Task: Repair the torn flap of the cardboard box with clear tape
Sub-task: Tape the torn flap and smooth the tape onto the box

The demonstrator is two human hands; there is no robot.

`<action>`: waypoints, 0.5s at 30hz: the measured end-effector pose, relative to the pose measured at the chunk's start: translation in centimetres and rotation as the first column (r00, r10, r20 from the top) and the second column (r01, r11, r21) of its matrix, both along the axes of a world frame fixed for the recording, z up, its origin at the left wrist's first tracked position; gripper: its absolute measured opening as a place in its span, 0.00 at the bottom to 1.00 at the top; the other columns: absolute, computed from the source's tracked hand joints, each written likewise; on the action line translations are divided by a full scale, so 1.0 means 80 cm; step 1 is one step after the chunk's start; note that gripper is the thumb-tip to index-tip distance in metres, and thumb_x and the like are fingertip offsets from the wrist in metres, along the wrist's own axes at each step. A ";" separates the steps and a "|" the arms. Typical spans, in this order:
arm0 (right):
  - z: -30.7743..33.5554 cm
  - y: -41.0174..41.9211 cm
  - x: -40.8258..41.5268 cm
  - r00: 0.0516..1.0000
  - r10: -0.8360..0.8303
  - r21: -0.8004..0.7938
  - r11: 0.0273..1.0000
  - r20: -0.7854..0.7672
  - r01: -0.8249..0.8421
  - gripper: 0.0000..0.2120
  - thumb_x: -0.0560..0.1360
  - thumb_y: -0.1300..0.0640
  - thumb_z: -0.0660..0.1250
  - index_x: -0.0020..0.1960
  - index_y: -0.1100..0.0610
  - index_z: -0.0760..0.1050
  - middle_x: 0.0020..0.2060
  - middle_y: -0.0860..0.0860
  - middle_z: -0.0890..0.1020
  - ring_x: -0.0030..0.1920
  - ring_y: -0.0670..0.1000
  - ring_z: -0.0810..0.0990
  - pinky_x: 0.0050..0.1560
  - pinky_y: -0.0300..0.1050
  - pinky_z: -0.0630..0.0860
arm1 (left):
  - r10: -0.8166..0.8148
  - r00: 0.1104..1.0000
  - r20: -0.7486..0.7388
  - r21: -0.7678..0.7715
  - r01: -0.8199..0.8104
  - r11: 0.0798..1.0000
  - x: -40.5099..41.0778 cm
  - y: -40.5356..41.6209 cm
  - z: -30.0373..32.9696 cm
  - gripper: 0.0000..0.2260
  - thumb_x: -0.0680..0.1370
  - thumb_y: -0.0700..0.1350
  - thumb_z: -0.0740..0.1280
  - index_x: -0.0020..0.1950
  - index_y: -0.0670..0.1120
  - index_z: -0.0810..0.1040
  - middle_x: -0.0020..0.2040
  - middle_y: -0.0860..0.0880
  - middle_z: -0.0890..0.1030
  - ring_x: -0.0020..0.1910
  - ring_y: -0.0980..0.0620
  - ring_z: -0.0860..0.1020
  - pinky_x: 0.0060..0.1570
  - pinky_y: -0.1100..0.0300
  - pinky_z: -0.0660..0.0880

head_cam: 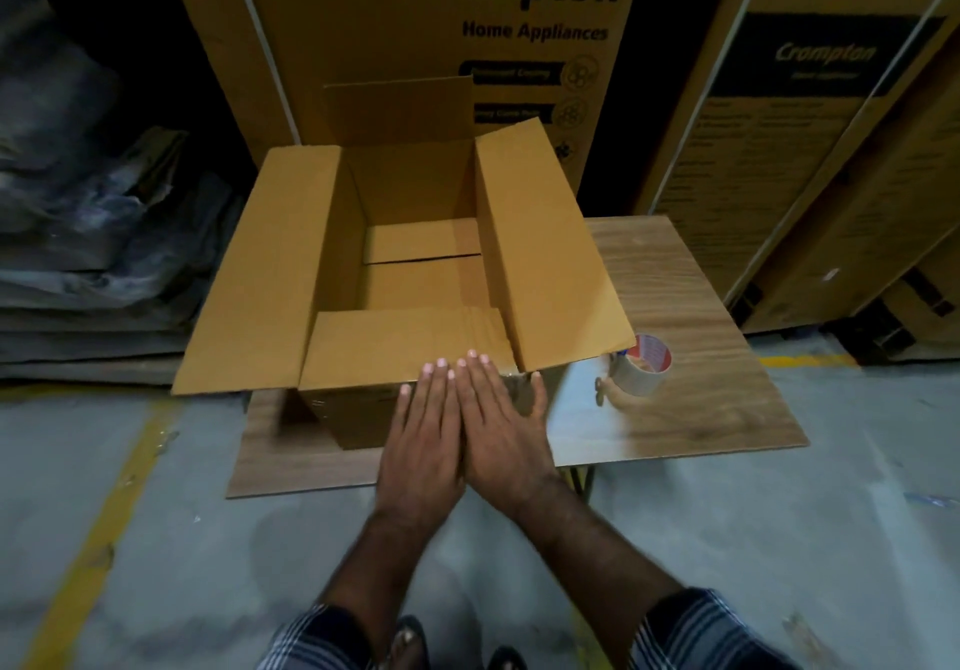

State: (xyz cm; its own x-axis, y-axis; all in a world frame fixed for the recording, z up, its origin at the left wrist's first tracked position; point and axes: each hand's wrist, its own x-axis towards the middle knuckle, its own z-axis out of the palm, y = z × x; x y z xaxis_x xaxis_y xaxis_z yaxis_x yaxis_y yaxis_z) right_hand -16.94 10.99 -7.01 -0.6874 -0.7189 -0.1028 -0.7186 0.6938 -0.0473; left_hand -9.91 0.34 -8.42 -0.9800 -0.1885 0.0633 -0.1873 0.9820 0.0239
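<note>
Cardboard box [405, 253], open on the counter [701, 357]: light, stiff, easily creased. Left hand [423, 440] and right hand [501, 435] press the near flap [384, 347] with straight fingers; best steadied beside the tear. Tape roll [641, 362] stands to its right; tall cartons [431, 45] crowd behind.

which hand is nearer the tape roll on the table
Right. The right hand lies flat on the box's near front corner, just left of the tape roll. The left hand presses beside it, farther from the roll.
</note>
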 end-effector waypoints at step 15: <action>-0.002 0.033 -0.022 0.973 -0.130 -0.240 0.967 -0.188 0.083 0.38 0.69 0.57 0.66 0.78 0.59 0.60 0.78 0.54 0.64 0.79 0.52 0.60 0.72 0.72 0.58 | 0.138 0.986 -0.091 0.149 -0.123 0.981 0.027 -0.037 0.021 0.41 0.75 0.51 0.67 0.82 0.41 0.51 0.83 0.41 0.51 0.82 0.42 0.49 0.79 0.41 0.52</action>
